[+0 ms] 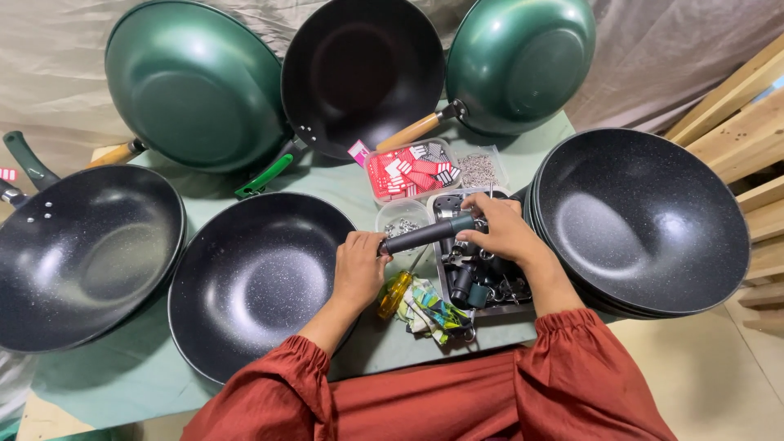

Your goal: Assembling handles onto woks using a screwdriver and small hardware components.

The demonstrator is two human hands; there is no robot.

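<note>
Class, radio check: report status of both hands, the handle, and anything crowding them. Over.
Left hand and right hand both grip the dark pan handle. Held level above parts tray. Black wok close left, yellow screwdriver below.

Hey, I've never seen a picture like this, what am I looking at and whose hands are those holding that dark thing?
This is one picture from a camera worn on a person's head, looking down at their own two hands. The left hand and right hand, in rust-red sleeves, hold a dark pan handle between them over a metal tray of parts. On the green-covered table lie black woks, such as the near wok and a stack at the right. Green-backed pans lean at the back. There is also a box of red tags and a yellow-handled screwdriver.
</note>
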